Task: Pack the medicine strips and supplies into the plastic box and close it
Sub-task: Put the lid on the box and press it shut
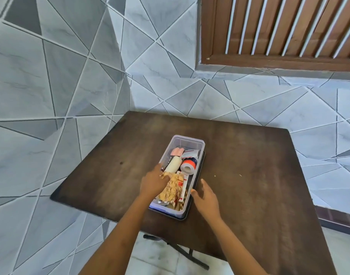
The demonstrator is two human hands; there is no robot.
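A clear plastic box (190,140) stands open in the middle of the dark table, resting on what looks like its dark lid (200,171). Inside lie golden medicine strips (173,187), a cream roll (173,164), an orange-and-white tape roll (188,165) and pink and white packets (178,151) at the far end. My left hand (153,182) lies on the box's left rim with its fingers on the golden strips. My right hand (205,197) sits against the box's right wall, fingers apart, holding nothing.
The dark wooden table (249,175) stands in a corner of grey patterned tile walls. A brown slatted shutter (279,30) is on the wall at upper right. Two small crumbs (239,175) lie right of the box. Table legs show below the near edge.
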